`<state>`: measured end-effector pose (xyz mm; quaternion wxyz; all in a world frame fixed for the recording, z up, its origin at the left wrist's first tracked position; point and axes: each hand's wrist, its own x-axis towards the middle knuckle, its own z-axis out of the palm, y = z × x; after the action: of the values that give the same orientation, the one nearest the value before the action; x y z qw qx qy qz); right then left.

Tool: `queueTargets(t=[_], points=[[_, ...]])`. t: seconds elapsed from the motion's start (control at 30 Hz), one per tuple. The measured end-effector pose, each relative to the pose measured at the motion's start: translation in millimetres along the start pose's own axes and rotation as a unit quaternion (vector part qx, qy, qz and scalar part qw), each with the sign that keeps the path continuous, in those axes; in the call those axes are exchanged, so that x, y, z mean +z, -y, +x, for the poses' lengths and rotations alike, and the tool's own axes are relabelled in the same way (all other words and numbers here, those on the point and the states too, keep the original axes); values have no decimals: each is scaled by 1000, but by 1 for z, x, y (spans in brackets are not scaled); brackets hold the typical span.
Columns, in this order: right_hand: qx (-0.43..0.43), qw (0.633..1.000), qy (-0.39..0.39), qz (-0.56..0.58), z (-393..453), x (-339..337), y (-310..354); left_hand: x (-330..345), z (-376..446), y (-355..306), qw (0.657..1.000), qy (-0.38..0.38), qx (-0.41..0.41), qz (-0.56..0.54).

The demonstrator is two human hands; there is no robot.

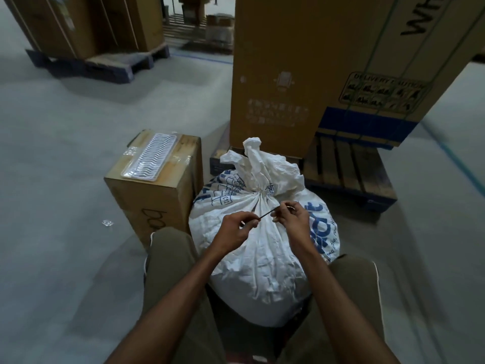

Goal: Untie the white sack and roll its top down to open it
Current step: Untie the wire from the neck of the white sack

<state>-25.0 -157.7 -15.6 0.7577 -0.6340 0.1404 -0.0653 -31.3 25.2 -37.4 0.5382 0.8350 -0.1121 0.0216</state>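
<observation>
A full white woven sack (262, 253) with blue print stands on the floor between my knees. Its neck is gathered tight at a tie point (262, 191), and the loose top (258, 164) flares upward above it. A thin dark string (266, 213) stretches between my two hands just below the neck. My left hand (236, 228) pinches one end of the string. My right hand (290, 218) pinches the other end, slightly higher.
A cardboard box (157, 190) with a white ridged tray (152, 158) on top stands left of the sack. A tall carton (283, 74) on a wooden pallet (349, 169) rises behind it. More cartons on a pallet (91, 59) sit at far left on grey concrete floor.
</observation>
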Motion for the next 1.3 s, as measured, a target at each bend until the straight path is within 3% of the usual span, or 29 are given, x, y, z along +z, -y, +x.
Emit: queueTargets(t=[0.23, 0.47, 0.8, 1.03, 1.3], points=[[46, 993, 111, 13, -15, 46, 4, -47, -4, -7, 995, -67, 18, 73], [58, 988, 140, 17, 5, 116, 3, -98, 9, 4, 986, -95, 16, 138], [86, 980, 171, -54, 85, 236, -33, -171, 73, 71, 963, -202, -68, 167], [-31, 958, 201, -200, 129, 293, -55, -220, 140, 117, 922, -258, -108, 266], [-195, 878, 227, -373, 154, 325, -75, -250, 178, 130, 891, -232, -139, 364]])
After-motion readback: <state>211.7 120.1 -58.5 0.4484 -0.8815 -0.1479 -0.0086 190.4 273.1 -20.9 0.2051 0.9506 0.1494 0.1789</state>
